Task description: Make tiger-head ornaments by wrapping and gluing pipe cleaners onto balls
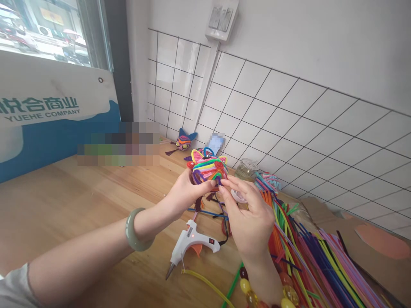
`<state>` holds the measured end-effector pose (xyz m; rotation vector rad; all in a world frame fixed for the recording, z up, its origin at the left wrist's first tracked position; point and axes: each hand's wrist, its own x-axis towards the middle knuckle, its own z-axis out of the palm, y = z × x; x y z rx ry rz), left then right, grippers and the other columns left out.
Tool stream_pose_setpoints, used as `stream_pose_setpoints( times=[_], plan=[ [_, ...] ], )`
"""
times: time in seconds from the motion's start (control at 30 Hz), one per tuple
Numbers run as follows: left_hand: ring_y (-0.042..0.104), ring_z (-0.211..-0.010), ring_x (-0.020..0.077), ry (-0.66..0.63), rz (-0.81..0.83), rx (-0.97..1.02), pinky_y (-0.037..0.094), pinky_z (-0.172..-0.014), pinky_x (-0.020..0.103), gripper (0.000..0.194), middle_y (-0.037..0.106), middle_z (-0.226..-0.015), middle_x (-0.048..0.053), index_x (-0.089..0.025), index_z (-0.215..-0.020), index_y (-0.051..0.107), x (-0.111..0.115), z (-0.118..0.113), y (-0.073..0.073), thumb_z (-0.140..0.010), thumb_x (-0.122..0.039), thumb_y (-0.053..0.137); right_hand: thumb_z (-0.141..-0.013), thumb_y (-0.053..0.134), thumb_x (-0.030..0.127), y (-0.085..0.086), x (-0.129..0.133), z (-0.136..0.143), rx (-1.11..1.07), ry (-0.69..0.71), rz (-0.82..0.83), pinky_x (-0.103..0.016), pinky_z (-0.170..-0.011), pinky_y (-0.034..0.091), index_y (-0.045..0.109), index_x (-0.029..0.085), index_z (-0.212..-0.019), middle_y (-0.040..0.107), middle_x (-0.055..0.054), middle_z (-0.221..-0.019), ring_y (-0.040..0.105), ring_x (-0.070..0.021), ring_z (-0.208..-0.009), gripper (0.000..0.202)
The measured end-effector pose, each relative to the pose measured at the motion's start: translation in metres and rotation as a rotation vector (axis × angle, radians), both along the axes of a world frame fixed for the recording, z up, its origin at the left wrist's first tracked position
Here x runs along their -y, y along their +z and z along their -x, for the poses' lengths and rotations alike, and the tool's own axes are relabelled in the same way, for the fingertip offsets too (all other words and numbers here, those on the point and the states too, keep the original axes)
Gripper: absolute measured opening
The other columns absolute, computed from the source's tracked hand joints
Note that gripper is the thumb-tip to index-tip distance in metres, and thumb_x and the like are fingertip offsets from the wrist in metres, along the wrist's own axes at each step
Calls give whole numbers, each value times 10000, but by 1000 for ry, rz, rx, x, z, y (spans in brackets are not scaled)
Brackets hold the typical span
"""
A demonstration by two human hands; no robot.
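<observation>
Up above the table, both hands hold a multicoloured pipe-cleaner animal head (207,167) with pink-and-yellow ears and dark tassels below it. My left hand (188,188) grips its left side, the thumb lying across the lower front. At the lower right of the head, my right hand (250,214) pinches with thumb and fingertips close to a purple curl; the exact spot is partly hidden by the fingers. Beneath the hands lies a white hot glue gun (192,239), its nozzle pointing down-left. A yellow pipe cleaner (205,280) is beside the nozzle.
Many loose pipe cleaners (334,265) spread over the right side, near cardboard (362,244). A glass jar (246,169) and a finished blue-eared pipe-cleaner head (184,141) stand by the wall grid (257,98). A printed board (58,111) rises at left.
</observation>
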<state>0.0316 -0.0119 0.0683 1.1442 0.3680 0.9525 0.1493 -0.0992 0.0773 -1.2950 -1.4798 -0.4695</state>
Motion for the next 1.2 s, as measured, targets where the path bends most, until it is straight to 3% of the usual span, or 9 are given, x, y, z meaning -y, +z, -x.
stream_pose_setpoints(
  times=[0.4, 0.57, 0.77, 0.97, 1.2],
  plan=[
    [678, -1051, 281, -69, -47, 25, 539, -896, 324, 436, 748, -1034, 101, -135, -1075, 684, 0, 4, 6, -715, -334, 828, -873, 666, 115, 6, 2, -3, 48, 30, 23, -302, -713, 590, 747, 216, -935, 705, -35, -880, 688, -161, -806, 144],
    [690, -985, 254, -112, -27, 3, 540, -884, 324, 357, 748, -939, 80, -137, -1044, 699, 0, 5, 3, -761, -333, 791, -898, 621, 87, 3, 3, -9, 194, 32, 16, -318, -685, 563, 743, 237, -1032, 686, -51, -908, 672, -168, -805, 235],
    [688, -938, 211, -171, 13, 72, 549, -806, 275, 324, 734, -1064, 87, -156, -1064, 703, 0, 4, 1, -790, -317, 765, -903, 598, 74, 3, 3, -11, 416, -66, -28, -356, -712, 523, 720, 214, -1080, 694, -76, -891, 648, -190, -805, 257],
    [689, -858, 214, -276, 85, 101, 552, -807, 319, 312, 729, -986, 86, -170, -1112, 692, 0, 6, 2, -857, -351, 688, -907, 579, 70, -2, 0, -10, 390, -32, -30, -371, -725, 532, 668, 199, -1199, 642, -102, -955, 620, -197, -854, 331],
    [686, -868, 203, -277, 116, 139, 550, -778, 283, 333, 723, -1051, 106, -154, -1152, 682, -1, 8, 4, -864, -321, 687, -911, 561, 93, -6, -2, -7, 367, -22, -43, -417, -768, 552, 626, 241, -1297, 605, -102, -1001, 625, -218, -901, 419]
  ],
)
